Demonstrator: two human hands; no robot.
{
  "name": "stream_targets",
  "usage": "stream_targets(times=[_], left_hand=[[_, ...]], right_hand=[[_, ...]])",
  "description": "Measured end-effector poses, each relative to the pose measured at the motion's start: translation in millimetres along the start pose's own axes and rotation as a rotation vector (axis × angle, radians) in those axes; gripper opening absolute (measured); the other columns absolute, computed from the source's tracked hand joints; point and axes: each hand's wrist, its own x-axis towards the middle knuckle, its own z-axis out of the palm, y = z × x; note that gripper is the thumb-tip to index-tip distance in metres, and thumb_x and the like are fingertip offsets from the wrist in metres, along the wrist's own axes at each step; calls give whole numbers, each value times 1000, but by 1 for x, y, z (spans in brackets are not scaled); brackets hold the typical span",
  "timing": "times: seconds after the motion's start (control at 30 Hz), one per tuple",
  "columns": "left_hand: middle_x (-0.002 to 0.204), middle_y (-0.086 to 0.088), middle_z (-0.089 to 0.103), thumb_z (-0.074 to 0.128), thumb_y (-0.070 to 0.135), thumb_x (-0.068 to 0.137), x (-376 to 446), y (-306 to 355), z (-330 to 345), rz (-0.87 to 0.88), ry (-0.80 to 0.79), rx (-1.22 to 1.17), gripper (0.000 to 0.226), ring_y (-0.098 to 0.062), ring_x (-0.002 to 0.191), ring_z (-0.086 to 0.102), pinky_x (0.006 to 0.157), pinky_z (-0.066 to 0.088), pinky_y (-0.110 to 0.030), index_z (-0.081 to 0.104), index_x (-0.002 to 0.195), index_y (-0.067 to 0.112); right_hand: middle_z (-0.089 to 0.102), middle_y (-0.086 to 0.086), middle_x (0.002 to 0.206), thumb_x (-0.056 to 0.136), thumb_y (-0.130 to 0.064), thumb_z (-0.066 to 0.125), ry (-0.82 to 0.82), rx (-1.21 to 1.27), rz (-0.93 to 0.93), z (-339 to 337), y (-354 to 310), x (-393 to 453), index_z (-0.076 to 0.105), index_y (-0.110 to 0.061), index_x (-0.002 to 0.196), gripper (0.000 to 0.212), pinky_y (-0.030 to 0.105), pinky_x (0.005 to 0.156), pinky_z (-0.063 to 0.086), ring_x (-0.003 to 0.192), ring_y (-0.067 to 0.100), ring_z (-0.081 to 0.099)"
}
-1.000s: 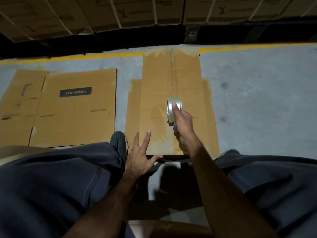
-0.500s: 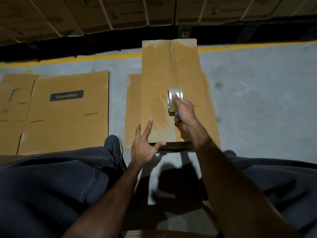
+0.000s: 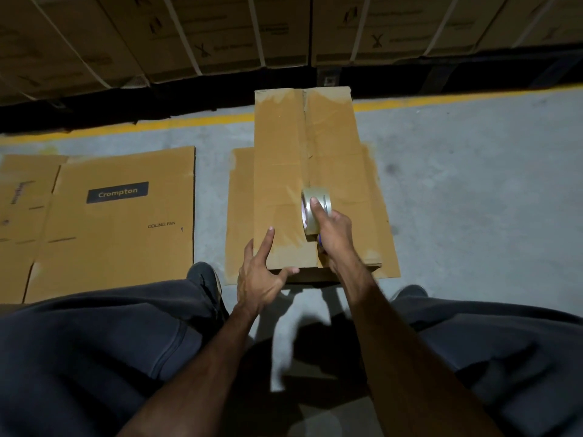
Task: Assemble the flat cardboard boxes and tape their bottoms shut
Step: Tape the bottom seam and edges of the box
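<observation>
Grey warehouse floor [image 3: 473, 200] carries the assembled box [image 3: 284, 184] at twelve o'clock from the person, bottom flaps up. The right hand [image 3: 334, 234] has its grip closed around the tape roll [image 3: 315, 212], which sits on the centre seam [image 3: 305, 137]. The left hand [image 3: 262, 275], fingers spread and holding nothing, braces the near edge. To tape well, I'd keep the roll pressed low and run straight along the seam toward twelve, keeping the flaps butted together.
</observation>
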Motion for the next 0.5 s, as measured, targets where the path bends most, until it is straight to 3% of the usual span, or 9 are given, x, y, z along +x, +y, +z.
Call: stream_targets(times=[0.13, 0.27, 0.5], left_hand=[[173, -11, 12, 77, 78, 71, -2, 3, -3, -28, -23, 0, 109, -44, 154, 24, 115, 33, -67, 4, 152, 71], [172, -12, 13, 74, 82, 70, -4, 4, -5, -27, -37, -1, 108, -47, 152, 25, 114, 35, -68, 3, 152, 72], [172, -14, 15, 73, 83, 71, -5, 4, -4, -31, -36, -2, 107, -49, 152, 24, 116, 34, -68, 2, 151, 73]], right_hand=[[58, -8, 66, 95, -59, 69, 37, -12, -32, -2, 15, -26, 58, -24, 70, 45, 20, 52, 42, 64, 12, 53], [39, -12, 58, 96, -55, 70, 101, -8, -41, -2, 30, -56, 44, -26, 63, 51, 21, 47, 32, 53, 8, 37], [48, -8, 64, 94, -61, 68, 160, -15, -28, -7, 54, -91, 51, -27, 65, 48, 32, 66, 42, 66, 14, 49]])
